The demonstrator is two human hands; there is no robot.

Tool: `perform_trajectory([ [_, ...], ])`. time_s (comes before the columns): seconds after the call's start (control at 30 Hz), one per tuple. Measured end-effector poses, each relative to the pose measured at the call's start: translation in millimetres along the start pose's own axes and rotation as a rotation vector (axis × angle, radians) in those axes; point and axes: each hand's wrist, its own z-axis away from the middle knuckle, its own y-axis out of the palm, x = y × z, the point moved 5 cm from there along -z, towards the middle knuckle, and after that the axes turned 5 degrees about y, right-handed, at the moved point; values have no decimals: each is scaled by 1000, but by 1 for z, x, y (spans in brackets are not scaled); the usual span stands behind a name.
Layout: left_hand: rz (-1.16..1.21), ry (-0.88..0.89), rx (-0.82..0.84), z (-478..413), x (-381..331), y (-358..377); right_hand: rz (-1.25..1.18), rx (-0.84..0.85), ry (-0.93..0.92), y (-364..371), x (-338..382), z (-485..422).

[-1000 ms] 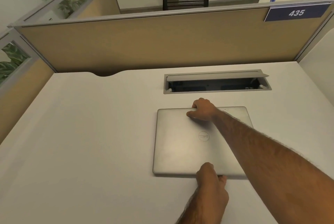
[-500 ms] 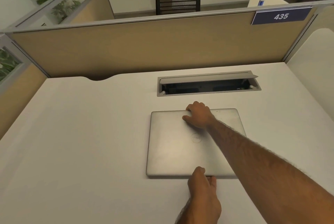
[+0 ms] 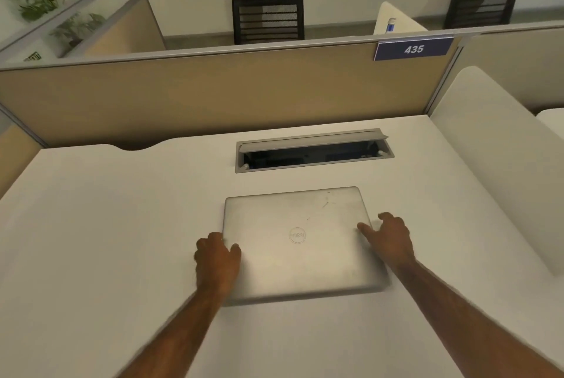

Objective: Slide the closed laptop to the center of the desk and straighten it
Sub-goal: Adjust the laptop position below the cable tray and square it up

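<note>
Head view: both hands have shifted from the front and back edges of the closed silver laptop to its sides, left hand curled gripping, right hand spread against it; the laptop lies just before the grey cable hatch, likely final squaring.

Laptop: brushed silver metal lid, matt, faintly scuffed toward upper right. Desk: smooth matt white laminate. Partition: tan cloth-like panel, grey metal frame.

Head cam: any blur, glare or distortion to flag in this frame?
Head view: soft overall, motion smear on the left hand and both forearms; wide-angle bowing of the partition top; warm, even light, no glare; faint shadow under the laptop front edge.
</note>
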Motion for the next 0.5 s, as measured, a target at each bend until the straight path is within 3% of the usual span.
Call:
perform_trajectory([
  [0.13, -11, -54, 90, -26, -2, 22, -37, 69, 1, 7, -2, 3],
  [0.27, 5, -167, 58, -35, -1, 24, -151, 115, 52, 10, 2, 2],
  [0.5, 71, -182, 38, -36, 6, 27, -264, 139, 84, 9, 2, 0],
])
